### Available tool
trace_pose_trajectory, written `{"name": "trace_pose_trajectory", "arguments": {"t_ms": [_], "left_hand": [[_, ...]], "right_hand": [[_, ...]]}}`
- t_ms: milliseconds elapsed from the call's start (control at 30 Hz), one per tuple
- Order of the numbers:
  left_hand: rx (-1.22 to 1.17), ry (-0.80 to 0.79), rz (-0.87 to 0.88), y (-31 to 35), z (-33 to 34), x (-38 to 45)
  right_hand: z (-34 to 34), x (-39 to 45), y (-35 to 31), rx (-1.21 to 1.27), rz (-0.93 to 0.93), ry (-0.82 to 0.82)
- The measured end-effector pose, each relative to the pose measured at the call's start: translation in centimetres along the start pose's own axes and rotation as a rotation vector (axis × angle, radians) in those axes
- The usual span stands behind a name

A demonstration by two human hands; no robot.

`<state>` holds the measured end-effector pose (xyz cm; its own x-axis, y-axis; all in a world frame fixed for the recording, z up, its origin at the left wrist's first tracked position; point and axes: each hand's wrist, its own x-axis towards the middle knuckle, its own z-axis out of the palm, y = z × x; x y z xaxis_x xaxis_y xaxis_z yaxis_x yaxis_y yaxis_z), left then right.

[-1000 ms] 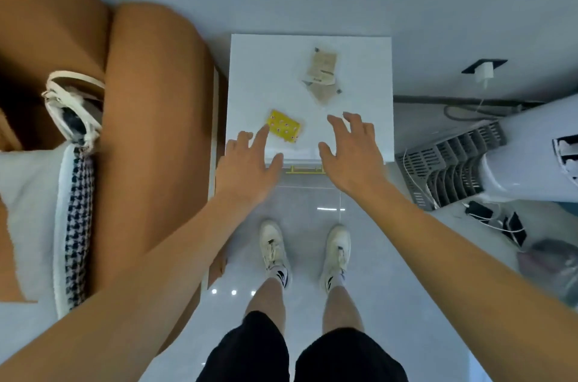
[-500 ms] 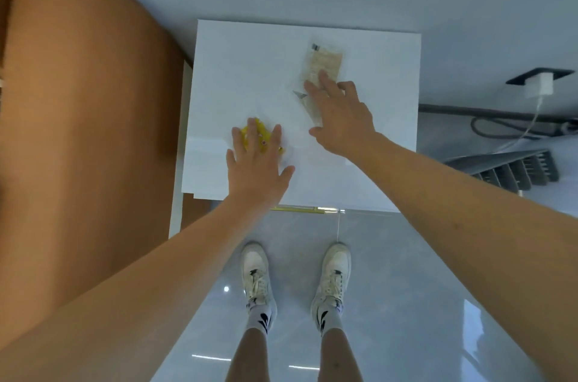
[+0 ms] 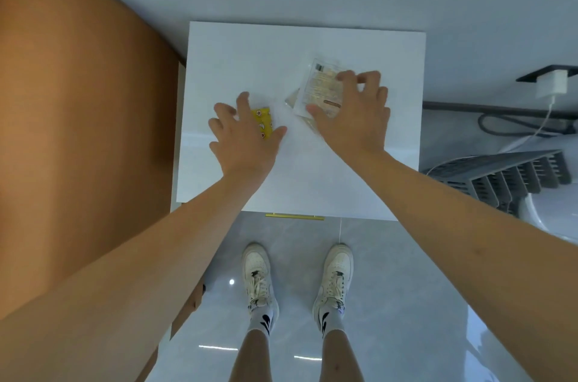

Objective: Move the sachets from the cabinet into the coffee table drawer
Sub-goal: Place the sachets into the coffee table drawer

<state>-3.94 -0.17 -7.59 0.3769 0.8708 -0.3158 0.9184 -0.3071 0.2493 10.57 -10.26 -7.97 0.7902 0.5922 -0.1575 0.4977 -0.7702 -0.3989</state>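
Home: sofa arm (image 3: 78, 131), white cabinet (image 3: 312, 168), wall charger (image 3: 552, 85).

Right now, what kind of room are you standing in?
Probably a home living room: a white cabinet on glossy floor tiles, a phone charger plugged into the wall, and a fan beside it.

Two groups of sachets lie on the cabinet top (image 3: 312, 168): one sachet (image 3: 263, 121) left of centre under the left hand (image 3: 242, 139), overlapping sachets (image 3: 322, 85) toward the right edge under the right hand (image 3: 353, 114). A charger (image 3: 552, 84) sits beyond the cabinet's right edge.

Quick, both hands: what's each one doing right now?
Left hand: fingers curling onto the yellow sachet, grip unclear.
Right hand: pinching the clear sachets.
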Motion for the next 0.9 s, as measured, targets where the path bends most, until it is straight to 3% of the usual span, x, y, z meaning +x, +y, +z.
{"name": "trace_pose_trajectory", "arguments": {"t_ms": [67, 133, 367, 600, 767, 900], "left_hand": [[-0.031, -0.046, -0.086, 0.5, 0.2, 0.3], [-0.068, -0.071, -0.151, 0.7, 0.3, 0.5], [-0.089, -0.061, -0.215, 0.0, -0.2, 0.8], [-0.223, -0.131, -0.217, -0.7, -0.6, 0.8], [-0.109, -0.139, -0.221, -1.1, -0.7, 0.6], [-0.192, -0.148, -0.237, -2.0, -0.9, 0.5]], "right_hand": [[-0.2, 1.3, -0.9, 0.005, 0.225, -0.073], [-0.1, 2.0, -1.5, -0.038, 0.287, -0.135], [0.0, 2.8, -1.0, 0.046, 0.291, -0.258], [-1.1, 2.6, 0.3, 0.018, 0.102, -0.376], [-0.6, 1.6, -1.1, -0.079, 0.098, -0.343], [0.3, 1.0, -2.1, -0.098, 0.144, -0.270]]}}
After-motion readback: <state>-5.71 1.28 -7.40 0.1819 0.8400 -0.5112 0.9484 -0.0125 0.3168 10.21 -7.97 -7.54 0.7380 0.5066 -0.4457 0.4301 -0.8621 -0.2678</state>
